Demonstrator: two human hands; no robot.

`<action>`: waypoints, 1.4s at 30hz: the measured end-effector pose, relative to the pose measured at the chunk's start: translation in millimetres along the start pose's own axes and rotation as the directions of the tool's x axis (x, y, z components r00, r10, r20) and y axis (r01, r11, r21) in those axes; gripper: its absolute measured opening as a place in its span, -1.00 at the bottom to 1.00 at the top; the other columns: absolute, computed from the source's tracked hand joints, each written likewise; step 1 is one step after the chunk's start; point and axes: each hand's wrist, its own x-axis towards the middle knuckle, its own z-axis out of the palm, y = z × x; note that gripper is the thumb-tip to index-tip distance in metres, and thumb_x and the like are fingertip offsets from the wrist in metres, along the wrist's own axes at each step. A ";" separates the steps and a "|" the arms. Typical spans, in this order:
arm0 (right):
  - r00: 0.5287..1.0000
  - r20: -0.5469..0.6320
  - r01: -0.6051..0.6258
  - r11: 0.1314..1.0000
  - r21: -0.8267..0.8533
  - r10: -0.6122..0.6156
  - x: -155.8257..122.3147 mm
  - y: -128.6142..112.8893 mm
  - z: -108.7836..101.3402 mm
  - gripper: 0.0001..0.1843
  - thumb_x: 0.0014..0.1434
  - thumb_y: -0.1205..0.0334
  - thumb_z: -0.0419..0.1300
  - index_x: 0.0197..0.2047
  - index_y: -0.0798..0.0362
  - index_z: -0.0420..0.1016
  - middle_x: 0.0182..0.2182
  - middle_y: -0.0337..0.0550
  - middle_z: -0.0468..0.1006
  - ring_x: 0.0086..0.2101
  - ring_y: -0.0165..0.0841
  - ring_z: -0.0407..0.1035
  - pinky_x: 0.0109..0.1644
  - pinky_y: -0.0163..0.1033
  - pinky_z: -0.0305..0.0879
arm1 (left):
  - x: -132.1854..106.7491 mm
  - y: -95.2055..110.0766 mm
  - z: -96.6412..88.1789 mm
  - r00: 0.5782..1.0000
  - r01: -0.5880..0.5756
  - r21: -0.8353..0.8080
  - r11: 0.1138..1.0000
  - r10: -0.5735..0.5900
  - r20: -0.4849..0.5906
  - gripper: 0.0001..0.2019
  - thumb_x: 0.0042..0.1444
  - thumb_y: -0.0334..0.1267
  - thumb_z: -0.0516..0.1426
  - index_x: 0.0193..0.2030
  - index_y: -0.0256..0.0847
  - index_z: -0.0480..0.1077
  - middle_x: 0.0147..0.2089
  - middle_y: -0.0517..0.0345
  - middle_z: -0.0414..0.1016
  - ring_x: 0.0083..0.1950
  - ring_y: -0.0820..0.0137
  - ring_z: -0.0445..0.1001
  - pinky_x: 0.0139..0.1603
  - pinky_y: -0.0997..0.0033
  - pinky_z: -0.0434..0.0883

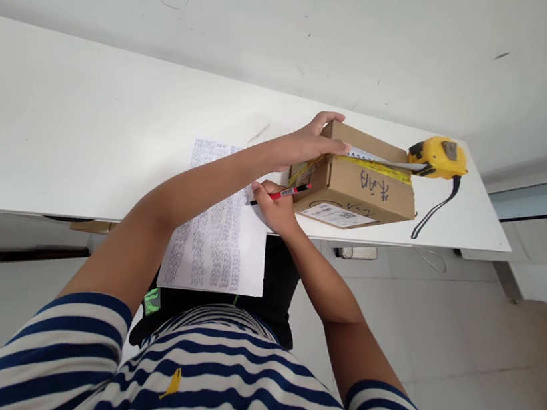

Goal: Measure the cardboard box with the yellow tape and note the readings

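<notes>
My left hand reaches over the paper to a brown cardboard box, gripping its left end. Its thumb lies on the extended blade of a yellow and black tape measure; the fingers curl at the box's far left corner. The tape measure's case is at the box's right end, its black strap hanging over the table. In my right hand is a red and black pen, its lower end over a sheet of paper covered with handwritten columns. My left forearm hides part of the sheet.
The white table runs along a pale wall. The paper hangs over the table's front edge. Dark handwriting and a white label mark the box's near side. A tiled floor shows below at right.
</notes>
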 end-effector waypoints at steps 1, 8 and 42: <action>1.000 0.006 -0.005 1.000 0.000 0.005 0.0 -0.1 0.0 -0.24 0.17 -0.56 0.13 -0.61 -0.06 0.11 -0.63 -0.32 0.18 -0.52 -0.43 0.10 -0.39 -0.22 0.09 | 0.6 -0.6 -0.3 1.000 -0.006 -0.002 1.000 0.006 0.001 -0.32 0.06 -0.15 0.36 0.27 0.10 0.17 0.29 -0.01 0.36 0.43 -0.08 0.35 0.45 -0.15 0.27; 1.000 -0.010 -0.013 1.000 -0.003 0.013 -0.4 0.9 -0.4 -0.24 0.18 -0.55 0.14 -0.61 -0.06 0.08 -0.63 -0.33 0.14 -0.51 -0.42 0.08 -0.38 -0.22 0.08 | 2.8 -3.5 -1.5 1.000 -0.017 -0.011 1.000 0.017 -0.002 -0.35 0.07 -0.15 0.36 0.25 0.10 0.18 0.24 0.01 0.38 0.40 -0.07 0.38 0.45 -0.18 0.29; 0.995 -0.027 0.091 0.993 -0.073 -0.094 -0.8 4.1 1.3 -0.30 0.32 -0.40 0.04 -0.59 -0.08 -0.04 -0.64 -0.35 0.07 -0.54 -0.43 0.04 -0.39 -0.21 0.06 | -4.0 11.5 -1.1 0.999 0.022 0.087 0.996 -0.018 -0.044 -0.31 0.03 -0.12 0.35 0.26 0.08 0.17 0.25 -0.03 0.39 0.33 -0.01 0.43 0.38 -0.07 0.34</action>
